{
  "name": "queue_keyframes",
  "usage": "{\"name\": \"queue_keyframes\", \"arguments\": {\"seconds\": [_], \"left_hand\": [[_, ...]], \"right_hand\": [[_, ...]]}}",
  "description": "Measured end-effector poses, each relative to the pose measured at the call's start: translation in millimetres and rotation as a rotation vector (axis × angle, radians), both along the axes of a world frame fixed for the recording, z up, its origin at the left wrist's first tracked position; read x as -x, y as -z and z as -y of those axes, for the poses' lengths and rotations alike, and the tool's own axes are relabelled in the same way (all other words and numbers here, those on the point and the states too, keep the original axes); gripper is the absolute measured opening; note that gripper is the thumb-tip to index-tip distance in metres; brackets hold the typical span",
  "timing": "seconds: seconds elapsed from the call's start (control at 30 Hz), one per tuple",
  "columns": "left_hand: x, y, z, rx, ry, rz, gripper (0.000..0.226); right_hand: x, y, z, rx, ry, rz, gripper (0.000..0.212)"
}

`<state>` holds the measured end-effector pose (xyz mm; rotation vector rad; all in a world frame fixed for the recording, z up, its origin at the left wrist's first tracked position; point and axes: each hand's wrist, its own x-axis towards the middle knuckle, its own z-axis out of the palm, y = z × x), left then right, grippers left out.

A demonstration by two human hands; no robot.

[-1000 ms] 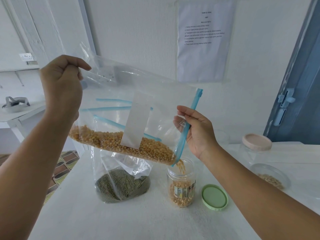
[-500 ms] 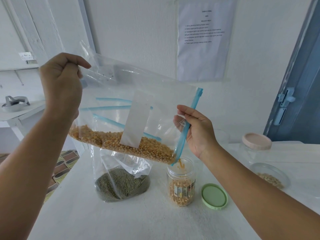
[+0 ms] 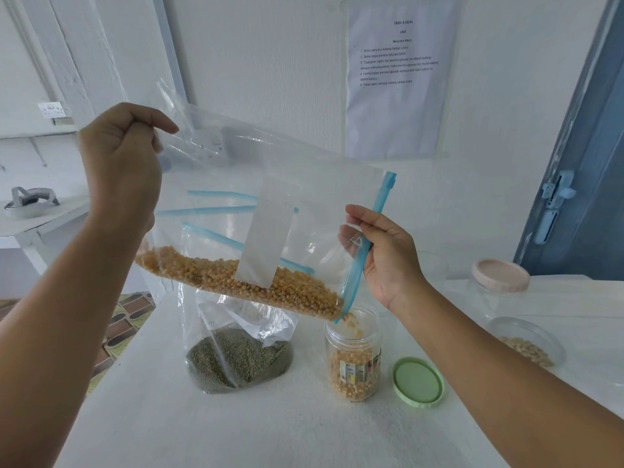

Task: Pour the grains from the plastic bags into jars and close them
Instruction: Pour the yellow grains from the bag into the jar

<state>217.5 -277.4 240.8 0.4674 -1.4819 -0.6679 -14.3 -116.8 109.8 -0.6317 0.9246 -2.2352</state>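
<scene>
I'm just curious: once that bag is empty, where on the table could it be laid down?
Bare white tabletop lies in front of the bag of green grains, the small clear jar and the round green lid. That row is crowded; the far right holds a pink-lidded jar.

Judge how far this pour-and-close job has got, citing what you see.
Done: the green lid is off and the small jar is partly filled. In hand: the left hand and right hand tilt the corn bag, kernels falling into that jar. Left: most kernels, closing the jar, and the bag of green grains. The pink-lidded jar looks empty.
</scene>
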Motion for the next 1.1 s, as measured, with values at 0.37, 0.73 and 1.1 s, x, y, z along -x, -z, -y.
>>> {"name": "queue_keyframes", "arguments": {"seconds": [0.37,0.73,1.1], "left_hand": [[-1.8,0.5,-2.4,0.007,0.005,0.000,0.040],[-1.6,-3.2,-4.3,0.012,0.003,-0.003,0.040],[-1.9,-2.7,-3.6,-0.001,0.003,0.006,0.041]], "right_hand": [[-1.4,-1.1,-1.3,-0.007,0.000,-0.006,0.035],[-1.4,-2.4,-1.0,-0.004,0.002,-0.014,0.035],[-1.8,-1.8,-1.8,0.003,-0.002,-0.002,0.034]]}}
